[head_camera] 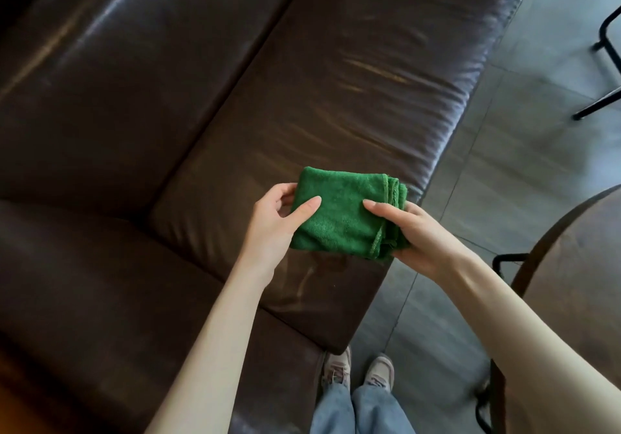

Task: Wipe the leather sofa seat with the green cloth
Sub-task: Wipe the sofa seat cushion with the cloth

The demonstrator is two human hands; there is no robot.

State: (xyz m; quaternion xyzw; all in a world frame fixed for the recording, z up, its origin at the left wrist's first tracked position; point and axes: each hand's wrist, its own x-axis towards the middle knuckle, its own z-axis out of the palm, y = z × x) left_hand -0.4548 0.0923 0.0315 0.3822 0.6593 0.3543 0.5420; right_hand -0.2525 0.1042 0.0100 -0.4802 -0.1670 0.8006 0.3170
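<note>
1. Green cloth (339, 213), folded into a thick square with its hemmed layers stacked on the right edge, is held in the head view above the front part of the leather sofa seat (336, 97); whether its underside touches the leather cannot be told.
2. Left hand (280, 221) takes the cloth's left edge: the thumb lies on top and the other fingers curl behind the edge, so the grip is pinching the cloth.
3. Right hand (413, 232) takes the right edge where the folded layers meet: the thumb presses on top and the fingers wrap under the lower right corner, so this grip is also closed on the cloth.
4. Both forearms are bare and reach in from the lower part of the frame.
5. Dark brown and glossy, the seat cushion shows creases and pale reflections; a seam divides it from a second cushion (84, 282) to the left, and the backrest (117, 47) runs across the upper left.
6. Grey tiled floor (504, 164) lies to the right of the sofa.
7. Two pale shoes (356, 371) and blue jeans (363, 413) show at the bottom, just beside the sofa's front edge.
8. At the right edge stands a round brown tabletop (578, 265) on black metal legs, and more black legs (601, 97) appear at the upper right.
</note>
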